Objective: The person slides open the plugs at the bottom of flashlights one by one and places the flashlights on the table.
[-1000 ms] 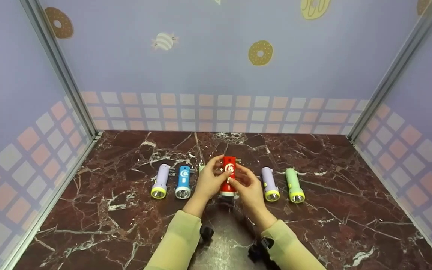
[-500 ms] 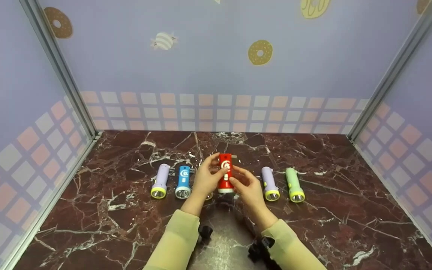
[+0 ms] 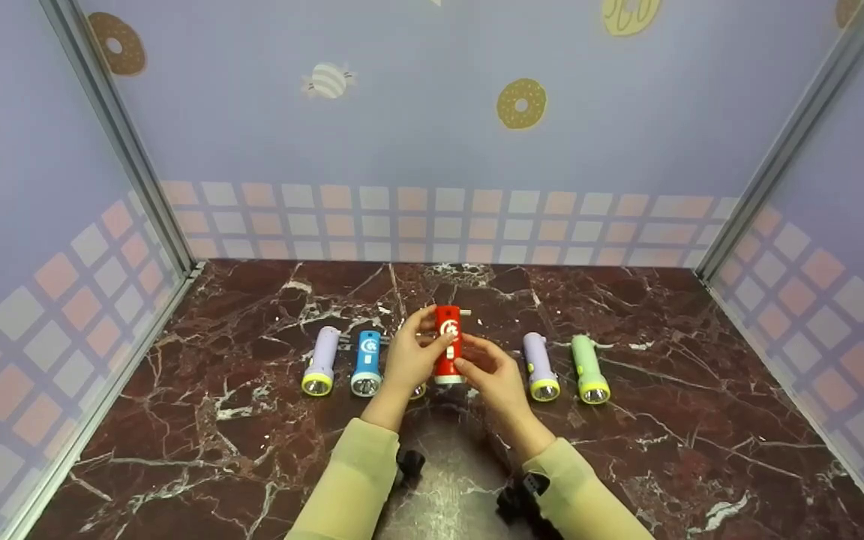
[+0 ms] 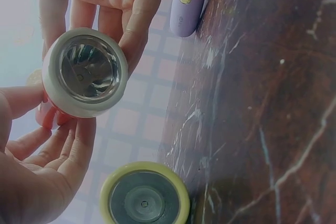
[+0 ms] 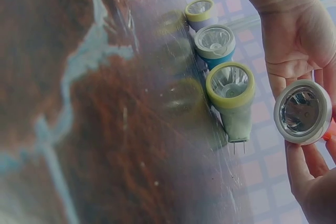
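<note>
1. Fingers of both hands are narrow, set to the width of the red torch (image 3: 448, 352) and holding it between them. Clock directions follow the head view, with 12 away from the person.

2. The left hand (image 3: 409, 360) grips from 9 o'clock, its thumb lying over the torch's front face and its other fingers reaching behind the edge near the tail.

3. The right hand (image 3: 499, 379) holds from 4 o'clock, its thumb tip on the lower edge and its other fingers at the side; their full contact is partly hidden.

4. The torch's long axis runs almost straight from 12 to 6, tail at 12 and white-rimmed head at 6. Both wrist views look into its lens.

5. The relation that counts, I judge, is this axis lying between two hands: neither is nearer, as both touch it, the left thumb higher and the right thumb closer to the head.

6. The torch appears to be held above the marble table (image 3: 627, 465).

7. From it, a green torch (image 5: 236, 121) lies at 7, mostly hidden in the head view; a blue torch (image 3: 367, 367) and a purple torch (image 3: 323, 356) lie at 9; another purple torch (image 3: 540, 364) and another green torch (image 3: 589, 367) at 3.
</note>
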`<state>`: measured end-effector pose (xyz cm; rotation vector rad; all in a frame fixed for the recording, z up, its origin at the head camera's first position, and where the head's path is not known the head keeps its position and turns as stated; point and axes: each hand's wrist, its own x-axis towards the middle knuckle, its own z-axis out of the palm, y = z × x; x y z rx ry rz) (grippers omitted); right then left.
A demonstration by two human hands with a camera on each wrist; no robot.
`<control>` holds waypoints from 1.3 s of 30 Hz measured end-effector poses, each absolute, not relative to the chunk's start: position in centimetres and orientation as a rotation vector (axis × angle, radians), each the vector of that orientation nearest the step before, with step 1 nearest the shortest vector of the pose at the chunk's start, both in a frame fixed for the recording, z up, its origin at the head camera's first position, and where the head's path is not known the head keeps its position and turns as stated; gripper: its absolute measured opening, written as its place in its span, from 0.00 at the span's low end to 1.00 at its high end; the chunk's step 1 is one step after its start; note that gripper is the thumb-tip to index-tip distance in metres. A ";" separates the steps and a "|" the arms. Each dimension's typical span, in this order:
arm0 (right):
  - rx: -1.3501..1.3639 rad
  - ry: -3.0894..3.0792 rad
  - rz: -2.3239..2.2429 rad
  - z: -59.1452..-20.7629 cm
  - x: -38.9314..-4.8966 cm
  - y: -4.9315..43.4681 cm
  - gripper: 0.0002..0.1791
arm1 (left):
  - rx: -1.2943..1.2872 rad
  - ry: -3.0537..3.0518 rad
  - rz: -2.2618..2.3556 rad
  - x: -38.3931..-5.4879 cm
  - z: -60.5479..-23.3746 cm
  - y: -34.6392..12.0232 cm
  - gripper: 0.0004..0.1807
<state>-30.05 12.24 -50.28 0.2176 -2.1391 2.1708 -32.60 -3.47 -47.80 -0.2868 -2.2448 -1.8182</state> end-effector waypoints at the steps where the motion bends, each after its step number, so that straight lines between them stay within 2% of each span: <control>1: 0.215 -2.143 2.169 -50.3 -30.1 12.2 0.25 | -0.286 -2.245 -1.816 -32.6 -47.8 -3.5 0.31; 28: 0.084 -2.183 2.253 -51.2 -31.2 12.9 0.26 | -0.143 -2.453 -1.682 -33.7 -48.2 -2.4 0.32; 39: -0.010 -2.222 2.305 -51.6 -31.9 12.9 0.26 | -0.083 -2.658 -1.532 -34.8 -47.6 -2.0 0.28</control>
